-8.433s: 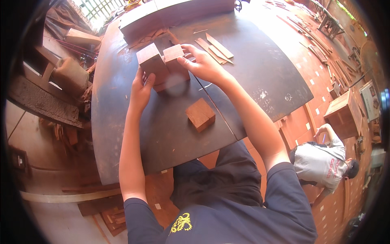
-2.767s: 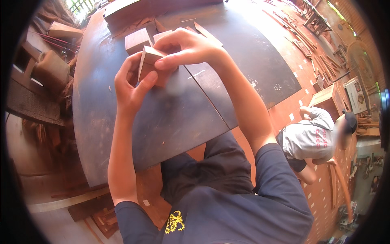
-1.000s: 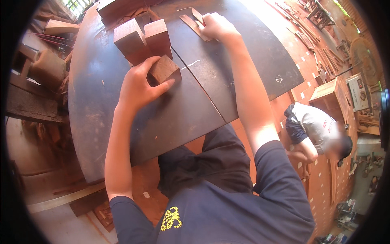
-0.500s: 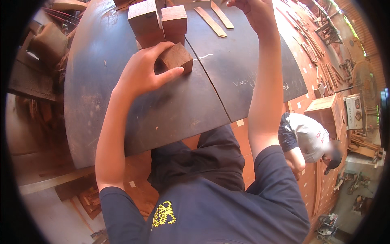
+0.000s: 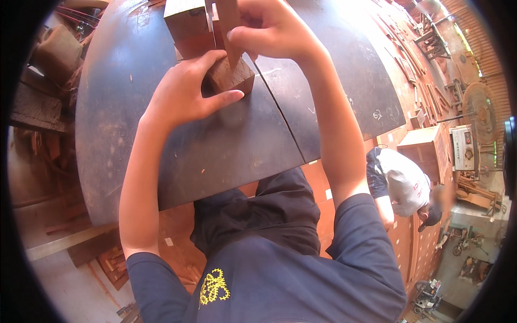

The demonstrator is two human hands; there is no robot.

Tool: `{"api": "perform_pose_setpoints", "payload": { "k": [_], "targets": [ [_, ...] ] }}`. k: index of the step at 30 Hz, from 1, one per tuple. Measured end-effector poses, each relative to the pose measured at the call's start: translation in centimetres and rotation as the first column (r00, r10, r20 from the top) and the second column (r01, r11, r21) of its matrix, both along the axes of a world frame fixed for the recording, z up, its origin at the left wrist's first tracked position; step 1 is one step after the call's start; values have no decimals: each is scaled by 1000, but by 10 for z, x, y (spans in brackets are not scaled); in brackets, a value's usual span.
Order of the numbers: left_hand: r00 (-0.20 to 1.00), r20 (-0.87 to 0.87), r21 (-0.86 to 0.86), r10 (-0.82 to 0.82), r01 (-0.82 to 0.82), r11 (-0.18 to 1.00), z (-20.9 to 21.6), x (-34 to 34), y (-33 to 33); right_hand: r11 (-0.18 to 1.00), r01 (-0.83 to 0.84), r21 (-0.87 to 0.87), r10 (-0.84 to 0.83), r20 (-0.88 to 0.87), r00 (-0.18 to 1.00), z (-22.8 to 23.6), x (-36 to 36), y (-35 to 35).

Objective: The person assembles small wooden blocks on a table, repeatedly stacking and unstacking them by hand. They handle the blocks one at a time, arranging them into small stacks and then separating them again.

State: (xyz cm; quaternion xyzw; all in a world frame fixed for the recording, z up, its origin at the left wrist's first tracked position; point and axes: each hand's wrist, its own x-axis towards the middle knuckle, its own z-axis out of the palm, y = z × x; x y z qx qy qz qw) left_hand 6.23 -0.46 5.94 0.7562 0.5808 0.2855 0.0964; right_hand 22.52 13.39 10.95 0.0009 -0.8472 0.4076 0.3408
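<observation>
My left hand [image 5: 183, 89] curves around a brown wooden block [image 5: 237, 81] on the dark tabletop, thumb along its near side and fingers at its far left. A flat strip of wood [image 5: 229, 32] is pinched in my right hand [image 5: 272, 32]. Its narrow lower end comes down over the top of the block; whether it touches cannot be told. Just beyond my left hand stands a taller wooden block [image 5: 188, 29]. A second block behind the strip is mostly covered.
A seam [image 5: 285, 116] crosses the dark tabletop [image 5: 215, 156], which has chalk marks at right. To the right, a person [image 5: 401, 180] in a pale shirt bends beside a wooden box [image 5: 423, 142]. Long wood pieces [image 5: 401, 54] lie on the floor beyond. Dark timber stands at far left.
My right hand has come down and left from the far edge, bringing the wooden strip over the block. My left hand stays around the block.
</observation>
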Motion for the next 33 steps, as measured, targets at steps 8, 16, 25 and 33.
{"api": "perform_pose_setpoints", "payload": {
  "k": [8, 16, 25, 33],
  "targets": [
    [1000, -22, 124, -10, 12, 992, -10, -6, 6, 991, 132, 30, -134, 117, 984, 11, 5, -8],
    [1000, 26, 84, -5, 3, 996, -8, -4, 5, 952, 206, -226, -168, 174, 970, 1, 8, 1],
    [999, 31, 103, -6, 2, 995, -5, -2, 4, 968, 244, -55, -235, 129, 963, 4, 1, -9],
    [1000, 11, 121, -14, 13, 993, -8, -4, 4, 983, 183, -19, -180, 109, 978, 3, 1, -6]
  ]
}}
